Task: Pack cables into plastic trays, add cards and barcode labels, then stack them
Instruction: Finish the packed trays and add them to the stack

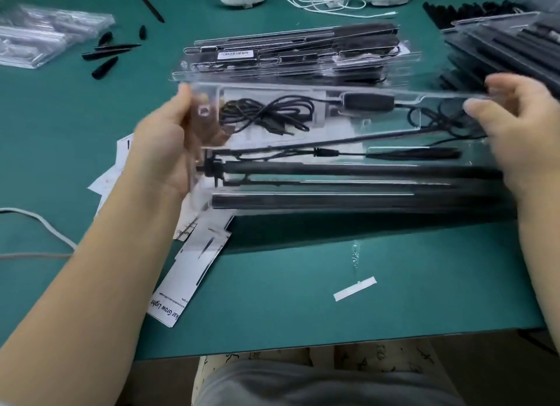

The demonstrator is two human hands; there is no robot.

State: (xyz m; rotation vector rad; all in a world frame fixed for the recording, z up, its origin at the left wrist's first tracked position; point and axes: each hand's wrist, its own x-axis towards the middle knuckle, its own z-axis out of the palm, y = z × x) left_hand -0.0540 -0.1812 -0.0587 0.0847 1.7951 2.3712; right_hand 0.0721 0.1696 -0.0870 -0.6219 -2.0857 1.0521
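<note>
Both hands, left hand (169,139) and right hand (515,133), grip the packed tray (348,151) by its ends above the counter (303,284); keeping it level should land it squarely on the finished stack (291,54) just behind.

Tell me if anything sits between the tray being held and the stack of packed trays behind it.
Nothing visible does. Both hands, left and right, hold the clear tray by its ends just in front of the stack. The loose black tips lie off to the left, outside that path.

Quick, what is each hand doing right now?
Left hand: grips the left end of the long clear plastic tray of black cables.
Right hand: grips its right end.
</note>
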